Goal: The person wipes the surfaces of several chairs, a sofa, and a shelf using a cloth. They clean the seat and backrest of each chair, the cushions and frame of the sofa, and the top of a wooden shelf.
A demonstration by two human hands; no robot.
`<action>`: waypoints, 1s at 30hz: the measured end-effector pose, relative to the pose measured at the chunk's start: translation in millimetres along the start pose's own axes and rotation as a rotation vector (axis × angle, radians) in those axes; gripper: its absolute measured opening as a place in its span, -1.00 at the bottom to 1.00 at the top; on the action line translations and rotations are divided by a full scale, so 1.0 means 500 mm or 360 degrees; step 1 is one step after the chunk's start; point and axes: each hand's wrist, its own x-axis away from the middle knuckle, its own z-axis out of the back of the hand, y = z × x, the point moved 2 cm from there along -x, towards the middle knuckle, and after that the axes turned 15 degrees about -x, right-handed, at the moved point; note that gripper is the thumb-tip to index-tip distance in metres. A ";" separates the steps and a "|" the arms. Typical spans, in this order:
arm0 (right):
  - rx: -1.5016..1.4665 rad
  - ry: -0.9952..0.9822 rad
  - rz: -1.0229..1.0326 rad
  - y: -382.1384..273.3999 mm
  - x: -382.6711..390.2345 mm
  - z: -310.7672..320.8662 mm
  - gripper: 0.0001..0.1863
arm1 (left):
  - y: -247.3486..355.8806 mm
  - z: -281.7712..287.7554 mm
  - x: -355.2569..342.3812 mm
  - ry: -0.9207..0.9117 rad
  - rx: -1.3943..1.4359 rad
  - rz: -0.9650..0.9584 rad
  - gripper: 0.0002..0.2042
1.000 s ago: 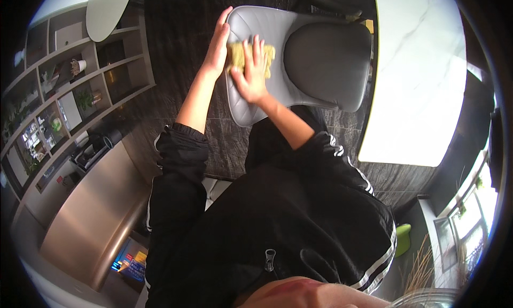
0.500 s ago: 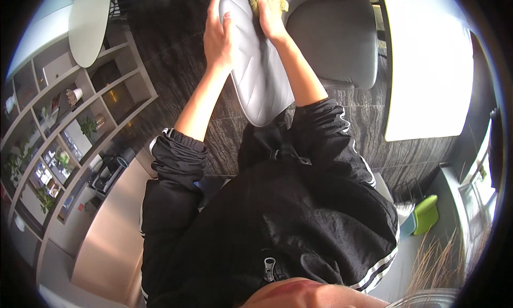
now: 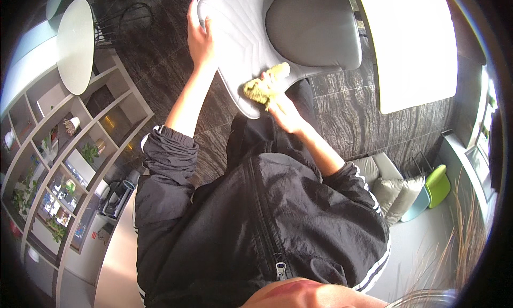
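Observation:
A grey padded chair [image 3: 232, 35] with quilted upholstery and a darker rounded panel lies in front of me at the top of the view. My left hand [image 3: 200, 43] grips its left edge near the upper corner, thumb on the quilted surface. My right hand [image 3: 280, 107] holds a crumpled yellow-green cloth [image 3: 257, 91] against the quilted part near its lower edge, closest to my body; some fingertips are hidden by the cloth.
A white table [image 3: 414, 51] stands right of the chair. A pale oval table [image 3: 75, 43] is at upper left, above shelving [image 3: 120, 97] with plants. Grey cushions [image 3: 390, 195] and a green chair [image 3: 437, 185] are at lower right, on the dark tiled floor [image 3: 342, 118] side.
The cloth in my right hand went up to the top of the chair, then down to its lower edge. My left hand stayed on the left edge; the chair shifted in view.

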 end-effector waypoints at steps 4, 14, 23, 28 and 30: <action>0.0338 -0.0032 -0.0072 0.003 -0.061 -0.014 -0.27 | 0.003 -0.001 0.003 -0.0020 -0.0001 0.0026 -0.42; 0.0370 0.0716 0.0260 0.055 -0.510 0.071 -0.38 | 0.035 0.016 0.004 0.0066 -0.0169 0.0061 -0.42; 0.0160 0.1041 -0.0070 0.154 -0.516 0.089 -0.43 | 0.044 0.013 0.007 0.0065 -0.0260 0.0054 -0.39; 0.0227 0.0856 -0.0023 0.131 -0.349 0.027 -0.53 | 0.052 0.013 0.003 0.0012 -0.0287 0.0124 -0.38; 0.0415 0.0667 -0.0117 0.122 -0.297 0.023 -0.41 | 0.056 0.010 0.001 -0.0001 -0.0295 0.0117 -0.38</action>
